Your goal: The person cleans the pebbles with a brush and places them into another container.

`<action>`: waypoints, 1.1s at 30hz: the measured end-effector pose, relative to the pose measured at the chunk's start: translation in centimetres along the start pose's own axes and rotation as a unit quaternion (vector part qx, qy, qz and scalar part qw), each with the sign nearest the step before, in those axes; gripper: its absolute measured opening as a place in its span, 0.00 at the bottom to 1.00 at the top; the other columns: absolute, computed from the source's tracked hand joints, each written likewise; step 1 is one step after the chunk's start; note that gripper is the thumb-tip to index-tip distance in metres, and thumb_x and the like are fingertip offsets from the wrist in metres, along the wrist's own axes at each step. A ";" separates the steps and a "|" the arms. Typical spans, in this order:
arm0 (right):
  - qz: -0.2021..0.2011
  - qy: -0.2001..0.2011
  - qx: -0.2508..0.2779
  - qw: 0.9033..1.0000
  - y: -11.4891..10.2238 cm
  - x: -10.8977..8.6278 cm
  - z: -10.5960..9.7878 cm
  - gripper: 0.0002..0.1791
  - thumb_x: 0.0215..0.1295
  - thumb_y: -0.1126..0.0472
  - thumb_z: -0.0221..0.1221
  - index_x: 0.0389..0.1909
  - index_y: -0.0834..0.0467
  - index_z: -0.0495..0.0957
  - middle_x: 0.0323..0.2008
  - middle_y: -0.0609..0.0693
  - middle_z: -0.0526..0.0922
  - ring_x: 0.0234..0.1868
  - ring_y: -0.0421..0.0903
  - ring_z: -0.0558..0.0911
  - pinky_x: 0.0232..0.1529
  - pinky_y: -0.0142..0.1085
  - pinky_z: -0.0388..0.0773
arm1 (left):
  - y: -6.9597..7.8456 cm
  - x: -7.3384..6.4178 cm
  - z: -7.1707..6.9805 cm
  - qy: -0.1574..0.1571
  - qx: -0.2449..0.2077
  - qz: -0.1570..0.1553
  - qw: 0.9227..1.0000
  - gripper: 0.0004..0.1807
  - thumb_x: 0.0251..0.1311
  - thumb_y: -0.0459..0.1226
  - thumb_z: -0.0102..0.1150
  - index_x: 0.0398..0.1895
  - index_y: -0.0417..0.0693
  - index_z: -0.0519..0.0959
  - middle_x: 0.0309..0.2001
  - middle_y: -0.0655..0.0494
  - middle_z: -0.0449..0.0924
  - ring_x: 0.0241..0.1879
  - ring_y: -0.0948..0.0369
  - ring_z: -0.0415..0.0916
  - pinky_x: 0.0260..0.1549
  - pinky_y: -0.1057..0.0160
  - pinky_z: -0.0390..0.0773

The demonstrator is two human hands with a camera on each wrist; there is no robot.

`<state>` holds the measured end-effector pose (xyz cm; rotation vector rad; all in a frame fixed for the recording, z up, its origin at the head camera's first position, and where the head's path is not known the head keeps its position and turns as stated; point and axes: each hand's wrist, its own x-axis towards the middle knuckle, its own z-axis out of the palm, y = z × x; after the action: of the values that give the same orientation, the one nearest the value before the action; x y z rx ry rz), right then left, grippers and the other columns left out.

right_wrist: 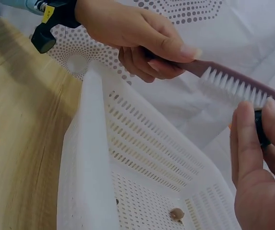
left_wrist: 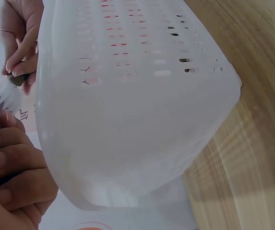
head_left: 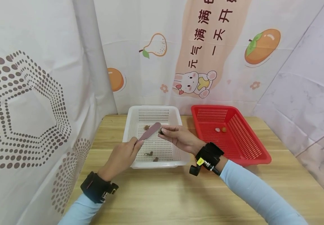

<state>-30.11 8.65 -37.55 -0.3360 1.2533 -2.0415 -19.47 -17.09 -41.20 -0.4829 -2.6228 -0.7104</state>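
My left hand (head_left: pixel 124 155) grips a mauve brush (head_left: pixel 151 130) by its handle over the white basket (head_left: pixel 154 164). White bristles line one side of the brush in the right wrist view. Between thumb and fingers, my right hand (head_left: pixel 180 137) pinches a small dark stone-like piece (right_wrist: pixel 260 128). The bristle end of the brush is right at this piece and at the right fingertips. Below, on the basket floor, lie several small brown lumps (head_left: pixel 149 153), one of them rounded (right_wrist: pixel 177 214) in the right wrist view.
A red basket (head_left: pixel 253 161) stands right of the white one, with a pale pink stone (head_left: pixel 217 129) and an orange stone (head_left: pixel 224 129) inside. Both baskets sit on a wooden table (head_left: pixel 162 193). Printed curtains (head_left: pixel 139 18) hang behind and to the left.
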 end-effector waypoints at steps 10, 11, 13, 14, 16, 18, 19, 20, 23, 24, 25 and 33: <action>-0.001 0.023 0.020 1.000 0.5 0.1 0.0 0.13 0.78 0.74 0.50 0.44 0.64 0.84 0.45 0.56 0.87 0.48 0.45 0.87 0.55 0.35 0.78 | 0.1 0.2 0.0 0.005 -0.006 -0.010 1.000 0.16 0.81 0.45 0.48 0.31 0.50 0.67 0.17 0.64 0.56 0.14 0.68 0.54 0.14 0.67 0.55; -0.001 0.022 0.024 0.999 0.6 0.1 0.1 0.13 0.78 0.74 0.49 0.43 0.64 0.84 0.45 0.56 0.86 0.48 0.45 0.87 0.55 0.35 0.78 | 0.2 0.3 0.0 0.005 -0.007 -0.011 1.000 0.16 0.81 0.45 0.48 0.31 0.50 0.67 0.17 0.64 0.57 0.14 0.68 0.55 0.14 0.67 0.56; -0.001 0.021 0.027 0.999 0.7 0.1 0.2 0.14 0.79 0.73 0.48 0.44 0.64 0.83 0.45 0.57 0.86 0.47 0.45 0.87 0.54 0.34 0.79 | 0.2 0.5 0.0 0.005 -0.006 -0.010 1.000 0.17 0.81 0.46 0.47 0.31 0.50 0.67 0.17 0.64 0.57 0.14 0.68 0.56 0.14 0.66 0.56; -0.001 0.022 0.027 0.999 0.8 0.1 0.4 0.14 0.79 0.73 0.48 0.43 0.63 0.83 0.45 0.56 0.86 0.47 0.45 0.87 0.54 0.34 0.79 | 0.3 0.5 0.0 0.006 -0.004 -0.009 1.000 0.17 0.81 0.46 0.47 0.31 0.50 0.67 0.17 0.64 0.57 0.14 0.67 0.56 0.14 0.66 0.56; -0.002 0.023 0.026 0.999 0.9 0.1 0.6 0.14 0.80 0.72 0.47 0.44 0.63 0.83 0.45 0.56 0.85 0.47 0.44 0.87 0.54 0.33 0.79 | 0.3 0.6 0.1 0.007 0.002 -0.006 1.000 0.16 0.81 0.46 0.47 0.32 0.49 0.68 0.17 0.64 0.58 0.14 0.66 0.57 0.14 0.65 0.57; -0.010 0.029 0.024 0.999 1.0 0.2 0.8 0.14 0.80 0.71 0.47 0.44 0.63 0.82 0.45 0.55 0.85 0.47 0.43 0.86 0.54 0.32 0.79 | 0.4 0.6 0.2 0.002 0.010 -0.004 1.000 0.16 0.81 0.46 0.47 0.33 0.48 0.68 0.17 0.64 0.58 0.14 0.66 0.58 0.13 0.65 0.57; -0.017 0.032 0.025 0.999 1.0 0.3 0.8 0.14 0.80 0.71 0.47 0.43 0.63 0.82 0.44 0.54 0.84 0.46 0.43 0.86 0.53 0.31 0.79 | 0.4 0.5 0.3 -0.003 0.014 -0.003 1.000 0.16 0.81 0.46 0.47 0.33 0.48 0.68 0.17 0.64 0.58 0.14 0.66 0.58 0.13 0.65 0.58; -0.023 0.037 0.029 0.999 1.0 0.4 0.9 0.14 0.81 0.71 0.47 0.42 0.63 0.82 0.44 0.54 0.84 0.46 0.42 0.86 0.52 0.30 0.79 | 0.4 0.4 0.4 -0.007 0.018 -0.003 1.000 0.16 0.81 0.46 0.47 0.34 0.48 0.67 0.17 0.64 0.58 0.13 0.66 0.58 0.12 0.66 0.58; -0.037 0.047 0.040 0.997 1.0 0.7 0.9 0.14 0.80 0.71 0.47 0.40 0.63 0.82 0.43 0.54 0.82 0.43 0.41 0.85 0.50 0.29 0.79 | 0.3 0.0 0.5 -0.015 0.029 -0.002 0.999 0.16 0.81 0.46 0.46 0.34 0.48 0.67 0.16 0.64 0.58 0.13 0.67 0.58 0.11 0.66 0.58; -0.038 0.050 0.045 0.997 1.1 0.7 1.0 0.15 0.80 0.71 0.47 0.40 0.63 0.82 0.42 0.53 0.82 0.42 0.41 0.85 0.49 0.28 0.79 | 0.3 0.0 0.6 -0.015 0.034 -0.001 0.999 0.16 0.81 0.46 0.46 0.33 0.48 0.67 0.16 0.64 0.58 0.13 0.67 0.58 0.11 0.67 0.58; -0.038 0.052 0.047 0.997 1.1 0.7 1.0 0.15 0.80 0.72 0.47 0.39 0.63 0.82 0.42 0.54 0.82 0.41 0.41 0.85 0.49 0.28 0.80 | 0.3 -0.1 0.6 -0.015 0.040 0.000 0.999 0.16 0.81 0.45 0.47 0.33 0.48 0.66 0.16 0.64 0.58 0.13 0.67 0.58 0.11 0.67 0.58; -0.014 0.044 0.010 0.999 1.7 0.3 2.2 0.11 0.81 0.69 0.48 0.45 0.63 0.81 0.43 0.54 0.82 0.42 0.40 0.84 0.49 0.29 0.80 | 0.4 0.1 0.2 -0.019 0.048 -0.005 0.999 0.16 0.83 0.44 0.43 0.33 0.47 0.65 0.16 0.63 0.58 0.12 0.66 0.57 0.11 0.66 0.56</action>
<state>-28.37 6.50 -37.97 -0.2584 1.2862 -2.1121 -19.42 -16.69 -41.16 -0.4587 -2.6816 -0.5802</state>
